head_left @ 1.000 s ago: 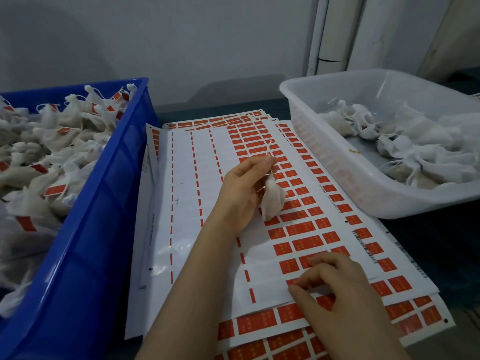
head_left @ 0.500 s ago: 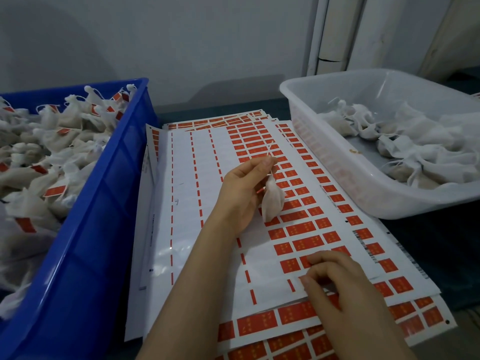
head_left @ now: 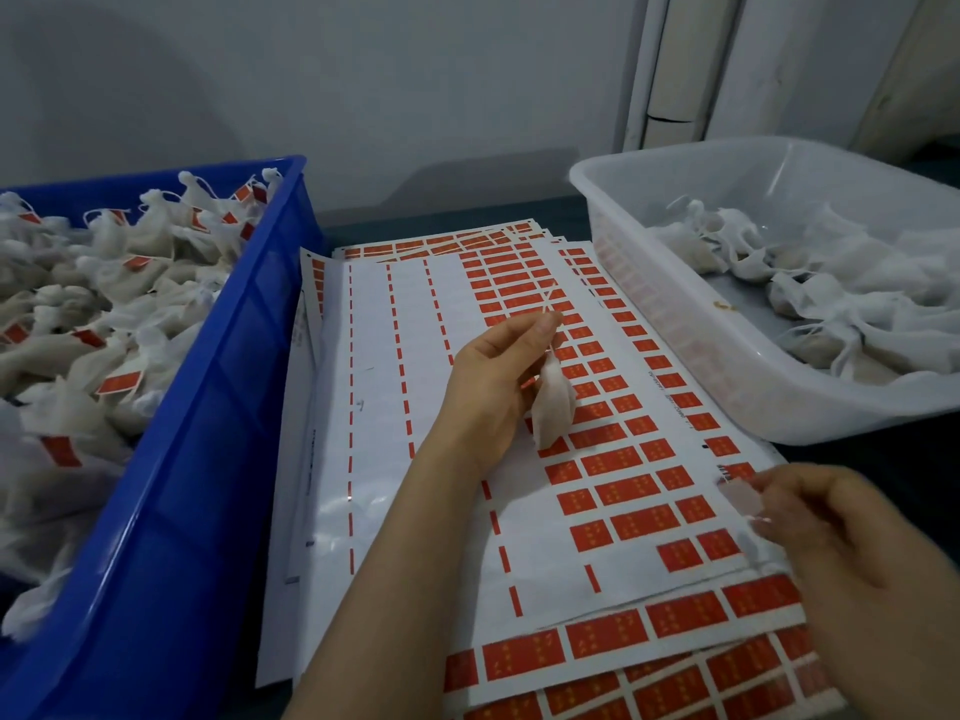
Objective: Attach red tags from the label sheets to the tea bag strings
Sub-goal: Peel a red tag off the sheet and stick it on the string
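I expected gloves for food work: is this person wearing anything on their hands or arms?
No. Both the left hand and the right hand are bare: no gloves, rings or watch show. The left forearm shows no sleeve.

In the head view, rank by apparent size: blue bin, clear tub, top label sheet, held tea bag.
1. Blue bin, though cropped and nearer.
2. Top label sheet.
3. Clear tub, also cropped; unsure against the sheet.
4. Tea bag, plainly smallest.

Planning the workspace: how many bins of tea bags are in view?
2: the blue crate left of the label sheets, the clear tub to their right. Others may sit out of frame.
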Available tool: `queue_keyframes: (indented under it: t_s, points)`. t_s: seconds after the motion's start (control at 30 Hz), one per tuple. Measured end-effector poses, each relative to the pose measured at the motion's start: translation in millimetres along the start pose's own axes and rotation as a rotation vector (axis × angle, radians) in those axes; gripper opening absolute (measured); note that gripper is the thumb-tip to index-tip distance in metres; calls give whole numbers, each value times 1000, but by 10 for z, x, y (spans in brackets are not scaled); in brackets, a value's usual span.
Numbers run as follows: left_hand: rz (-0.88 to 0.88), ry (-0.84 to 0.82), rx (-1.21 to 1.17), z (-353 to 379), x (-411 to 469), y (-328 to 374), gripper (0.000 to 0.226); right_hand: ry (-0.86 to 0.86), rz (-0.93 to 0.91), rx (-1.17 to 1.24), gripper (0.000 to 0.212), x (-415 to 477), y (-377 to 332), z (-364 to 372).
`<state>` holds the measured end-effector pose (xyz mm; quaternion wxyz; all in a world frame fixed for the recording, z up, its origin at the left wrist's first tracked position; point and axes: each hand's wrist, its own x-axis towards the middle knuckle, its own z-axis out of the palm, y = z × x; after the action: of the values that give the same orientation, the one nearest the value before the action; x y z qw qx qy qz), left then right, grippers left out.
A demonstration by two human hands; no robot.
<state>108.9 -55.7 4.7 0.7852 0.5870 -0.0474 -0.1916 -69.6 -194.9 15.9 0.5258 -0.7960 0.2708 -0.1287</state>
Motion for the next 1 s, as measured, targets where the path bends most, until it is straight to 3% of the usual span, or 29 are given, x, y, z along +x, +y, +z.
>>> queue_keyframes:
  t_s: [0.13,0.2,0.3,0.53,0.63,0.73,0.83,1.0]
  points:
    - [22,30,13,-2,17,-10,36,-54,-298,58,70,63,-190,-112]
    - [36,50,-5,-13,24,-1,32,-120,-413,97,66,129,-355,-81]
    - [53,53,-40,-37,26,12,32,-142,-545,94,37,285,-656,82]
    - [79,84,-108,-23,-5,56,21,-114,-550,261,26,895,-1101,595]
    - [73,113,-120,-24,11,59,12,-94,-534,289,19,1071,-990,794]
    - [101,129,-93,-42,35,28,19,-97,-423,333,5,1091,-756,897]
    - [133,164,-73,-34,56,22,22,-135,-331,376,13,1092,-661,910]
    - [154,198,-73,-18,62,25,20,-133,-384,301,31,1126,-660,890]
